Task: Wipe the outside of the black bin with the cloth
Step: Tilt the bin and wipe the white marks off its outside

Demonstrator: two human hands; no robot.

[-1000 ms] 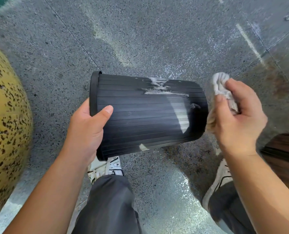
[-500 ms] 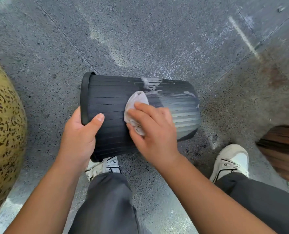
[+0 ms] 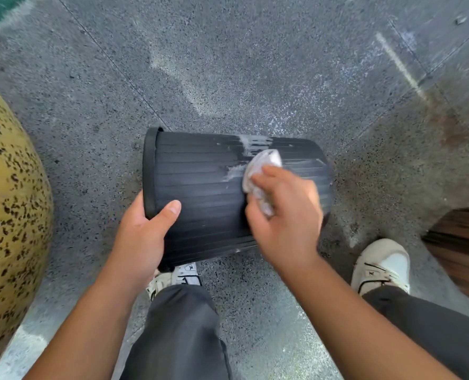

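The black ribbed bin [image 3: 200, 187] is held on its side above the speckled floor, its open rim to the left. My left hand [image 3: 142, 239] grips that rim, thumb lying on the outer wall. My right hand [image 3: 285, 215] is closed on a crumpled white cloth [image 3: 260, 171] and presses it against the bin's side near the closed end. A whitish smear [image 3: 251, 144] runs along the top of the bin just above the cloth. The bin's far end is partly hidden by my right hand.
A large yellow rounded object with dark spots [image 3: 5, 215] fills the left edge. A dark wooden surface [image 3: 463, 242] juts in at the right. My two white shoes [image 3: 384, 267] and dark trouser legs are below the bin on the grey floor [image 3: 227, 64].
My right hand with the cloth came from beyond the bin's closed end onto its side, then slid right toward the white smear. The left hand kept hold of the rim.
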